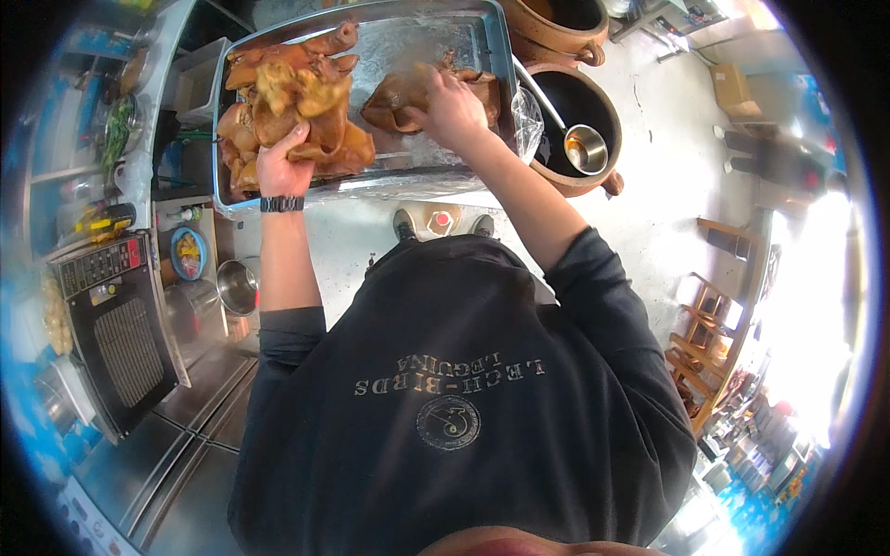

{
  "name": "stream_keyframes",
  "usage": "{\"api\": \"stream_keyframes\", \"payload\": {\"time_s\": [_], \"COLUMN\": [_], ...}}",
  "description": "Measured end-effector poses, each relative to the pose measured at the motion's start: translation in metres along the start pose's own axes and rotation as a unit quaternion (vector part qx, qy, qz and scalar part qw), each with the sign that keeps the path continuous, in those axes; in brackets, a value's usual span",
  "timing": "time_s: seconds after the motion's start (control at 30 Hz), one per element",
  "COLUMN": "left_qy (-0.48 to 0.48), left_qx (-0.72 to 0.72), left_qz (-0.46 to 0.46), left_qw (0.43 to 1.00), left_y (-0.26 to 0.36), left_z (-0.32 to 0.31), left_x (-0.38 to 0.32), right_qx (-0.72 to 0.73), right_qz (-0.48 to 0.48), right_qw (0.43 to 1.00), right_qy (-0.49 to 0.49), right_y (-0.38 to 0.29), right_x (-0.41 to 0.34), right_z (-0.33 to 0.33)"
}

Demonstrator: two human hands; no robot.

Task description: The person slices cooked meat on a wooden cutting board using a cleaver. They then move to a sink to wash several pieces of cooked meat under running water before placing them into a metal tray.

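Note:
A large metal tray (pixel 389 158) lies before me. At its left end is a pile of browned, cooked meat (pixel 240 139) with skin, and a pig's snout (pixel 342 36) appears at the top of it. My left hand (pixel 285 163), with a dark watch on the wrist, grips a floppy piece of cooked meat (pixel 334 132) over this pile. On the tray's right side lies a flat brown piece of cooked meat (pixel 393 104). My right hand (pixel 448 108) is over that piece with its fingers spread; whether the fingertips touch it cannot be told.
Right of the tray stand two brown earthenware pots; a metal ladle (pixel 586 149) rests across the nearer pot (pixel 612 111). Clear plastic (pixel 527 121) hangs at the tray's right edge. Left are a shelf with greens (pixel 117 132), a steel pot (pixel 238 286) and a blue basin (pixel 204 254). A person (pixel 779 156) stands far right.

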State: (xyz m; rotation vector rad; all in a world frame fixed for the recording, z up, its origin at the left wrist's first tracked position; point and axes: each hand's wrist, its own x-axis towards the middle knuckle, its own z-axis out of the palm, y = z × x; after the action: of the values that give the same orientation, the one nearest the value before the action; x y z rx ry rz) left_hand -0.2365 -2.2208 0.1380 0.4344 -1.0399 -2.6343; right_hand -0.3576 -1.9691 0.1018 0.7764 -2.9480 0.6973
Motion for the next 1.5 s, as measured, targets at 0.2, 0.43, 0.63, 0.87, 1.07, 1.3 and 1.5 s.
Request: {"api": "stream_keyframes", "payload": {"time_s": [0.2,0.43,0.63,0.87,1.07,1.3,1.5], "left_qy": [-0.062,-0.114,-0.104,-0.122,-0.05,-0.086,-0.011], "left_qx": [0.056,0.051,-0.019,-0.127,-0.178,-0.215,-0.24], "left_qz": [-0.005,0.009,-0.046,-0.064,-0.062,-0.009,0.024], "left_qw": [0.996,0.992,0.993,0.982,0.981,0.973,0.97], "left_y": [0.0,-0.011,-0.034,-0.054,-0.052,-0.017,0.018], "left_z": [0.001,0.017,-0.005,-0.002,-0.02,-0.056,-0.09], "left_x": [-0.015,-0.026,-0.024,-0.033,-0.038,-0.062,-0.08], "right_qx": [0.11,0.334,0.365,0.449,0.331,-0.089,-0.263], "right_qz": [0.135,0.085,0.017,-0.001,-0.104,-0.163,-0.13], "right_qw": [0.977,0.939,0.93,0.89,0.918,0.971,0.912], "right_qy": [-0.123,-0.004,0.04,-0.082,-0.191,-0.154,-0.288], "right_y": [-0.022,-0.053,-0.066,-0.066,-0.083,0.025,0.047], "right_x": [0.036,0.011,-0.007,-0.021,-0.025,0.025,0.033], "right_z": [0.017,-0.021,-0.055,-0.06,-0.07,-0.094,-0.053]}}
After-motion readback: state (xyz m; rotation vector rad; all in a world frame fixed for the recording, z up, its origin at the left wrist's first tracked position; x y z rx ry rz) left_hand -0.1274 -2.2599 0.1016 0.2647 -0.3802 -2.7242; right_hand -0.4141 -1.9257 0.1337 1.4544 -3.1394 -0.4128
